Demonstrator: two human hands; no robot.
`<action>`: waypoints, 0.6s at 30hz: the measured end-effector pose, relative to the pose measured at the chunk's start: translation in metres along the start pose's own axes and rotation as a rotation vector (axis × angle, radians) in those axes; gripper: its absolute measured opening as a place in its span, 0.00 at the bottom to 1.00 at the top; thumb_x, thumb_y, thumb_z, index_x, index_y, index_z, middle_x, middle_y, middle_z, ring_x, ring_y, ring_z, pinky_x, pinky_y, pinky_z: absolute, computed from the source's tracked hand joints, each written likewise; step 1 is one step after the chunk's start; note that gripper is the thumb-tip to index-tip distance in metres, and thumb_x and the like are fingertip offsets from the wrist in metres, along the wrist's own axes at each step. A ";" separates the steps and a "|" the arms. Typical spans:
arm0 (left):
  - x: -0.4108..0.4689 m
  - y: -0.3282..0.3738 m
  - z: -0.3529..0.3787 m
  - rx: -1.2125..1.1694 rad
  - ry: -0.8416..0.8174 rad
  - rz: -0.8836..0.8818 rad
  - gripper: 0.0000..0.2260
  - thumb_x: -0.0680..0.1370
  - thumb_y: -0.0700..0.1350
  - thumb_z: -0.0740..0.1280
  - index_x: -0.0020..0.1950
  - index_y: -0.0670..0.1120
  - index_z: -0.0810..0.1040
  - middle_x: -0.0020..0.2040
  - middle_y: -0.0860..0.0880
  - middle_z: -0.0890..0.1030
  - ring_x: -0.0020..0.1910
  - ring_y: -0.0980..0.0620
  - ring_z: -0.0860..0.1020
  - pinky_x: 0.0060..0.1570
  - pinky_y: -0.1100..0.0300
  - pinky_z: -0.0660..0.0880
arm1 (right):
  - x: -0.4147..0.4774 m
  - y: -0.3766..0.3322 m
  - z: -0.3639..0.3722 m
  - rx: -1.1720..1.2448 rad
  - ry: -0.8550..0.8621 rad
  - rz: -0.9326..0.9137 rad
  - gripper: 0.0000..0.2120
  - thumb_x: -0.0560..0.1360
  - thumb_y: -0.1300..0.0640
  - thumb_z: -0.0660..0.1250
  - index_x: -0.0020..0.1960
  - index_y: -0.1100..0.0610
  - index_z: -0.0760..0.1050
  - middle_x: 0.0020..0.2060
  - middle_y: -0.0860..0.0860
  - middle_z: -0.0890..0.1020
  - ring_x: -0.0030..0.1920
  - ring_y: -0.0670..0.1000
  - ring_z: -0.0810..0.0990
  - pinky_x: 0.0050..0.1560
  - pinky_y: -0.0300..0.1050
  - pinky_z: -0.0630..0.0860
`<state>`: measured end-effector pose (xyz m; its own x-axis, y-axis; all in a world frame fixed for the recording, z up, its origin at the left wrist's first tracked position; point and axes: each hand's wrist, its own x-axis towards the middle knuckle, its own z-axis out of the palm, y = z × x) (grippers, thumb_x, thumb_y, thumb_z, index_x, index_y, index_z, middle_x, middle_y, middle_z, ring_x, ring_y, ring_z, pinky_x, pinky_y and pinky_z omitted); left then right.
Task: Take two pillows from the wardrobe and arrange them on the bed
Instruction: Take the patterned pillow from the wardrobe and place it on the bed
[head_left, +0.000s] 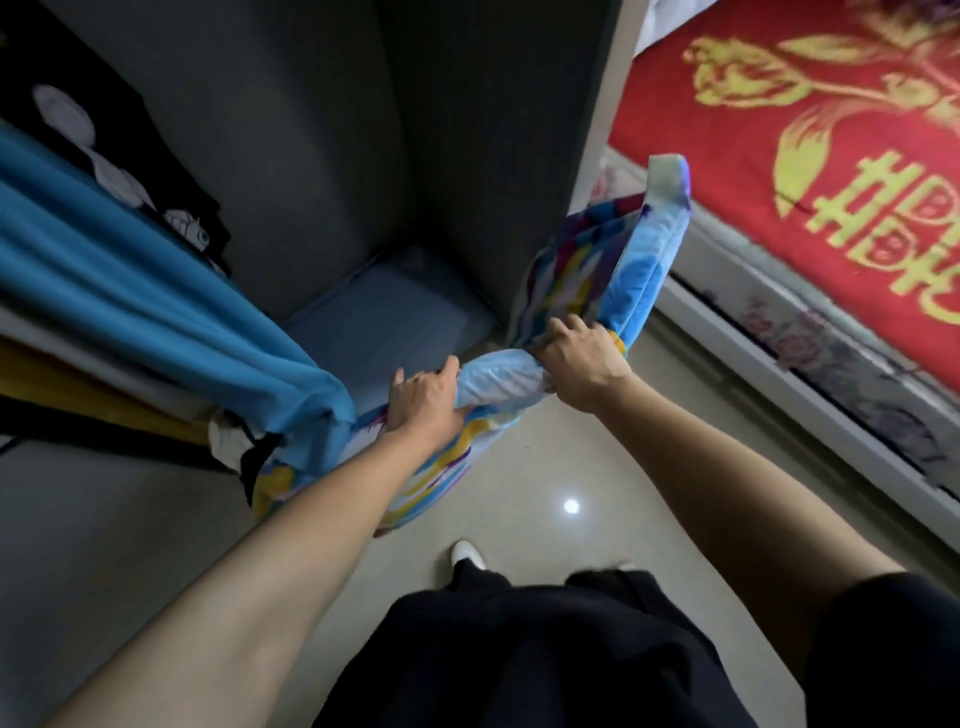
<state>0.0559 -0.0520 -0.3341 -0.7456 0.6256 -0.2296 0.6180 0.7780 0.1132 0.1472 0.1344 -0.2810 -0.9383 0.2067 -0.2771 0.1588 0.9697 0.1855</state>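
Observation:
Both hands grip colourful blue, yellow and purple patterned pillows in front of the open wardrobe (322, 156). My left hand (426, 400) is closed on the lower pillow (415, 478), which hangs down below my forearm. Closed on the upper pillow (623, 260) is my right hand (582, 364); that pillow sticks up toward the bed (831, 182). A bunched light blue fold (498, 379) runs between the two hands. I cannot tell where one pillow ends and the other begins. The bed at the right carries a red cover with gold patterns.
Hanging clothes fill the wardrobe's left side: a blue garment (156, 291), a black one with white shapes (104, 130), a yellow one below. A grey-blue shelf (395, 317) lies at the wardrobe's bottom. Glossy beige floor tiles (571, 467) lie underfoot. The bed's white side rail (779, 374) runs close by.

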 end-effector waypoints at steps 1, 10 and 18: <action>-0.001 0.011 -0.007 -0.016 -0.002 0.012 0.17 0.74 0.55 0.68 0.55 0.49 0.66 0.48 0.44 0.83 0.49 0.41 0.81 0.51 0.50 0.71 | -0.008 0.009 -0.003 0.015 0.005 0.006 0.16 0.76 0.51 0.65 0.64 0.49 0.76 0.56 0.52 0.73 0.57 0.55 0.72 0.48 0.49 0.73; -0.012 0.158 -0.046 0.088 0.113 0.190 0.20 0.74 0.54 0.68 0.63 0.52 0.70 0.48 0.43 0.84 0.47 0.39 0.81 0.43 0.52 0.73 | -0.111 0.133 -0.005 0.117 0.006 0.084 0.23 0.75 0.45 0.70 0.68 0.45 0.73 0.58 0.53 0.73 0.61 0.56 0.72 0.51 0.52 0.74; -0.006 0.370 -0.082 0.138 0.308 0.502 0.21 0.73 0.57 0.68 0.64 0.53 0.72 0.44 0.45 0.84 0.42 0.38 0.82 0.37 0.53 0.69 | -0.245 0.301 0.026 0.227 0.150 0.448 0.14 0.75 0.52 0.68 0.60 0.44 0.75 0.52 0.52 0.71 0.57 0.56 0.71 0.40 0.50 0.70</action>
<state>0.2687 0.2371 -0.2111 -0.3795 0.9184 0.1123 0.9244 0.3815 0.0039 0.4329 0.3792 -0.1813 -0.7939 0.6032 -0.0765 0.6019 0.7975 0.0414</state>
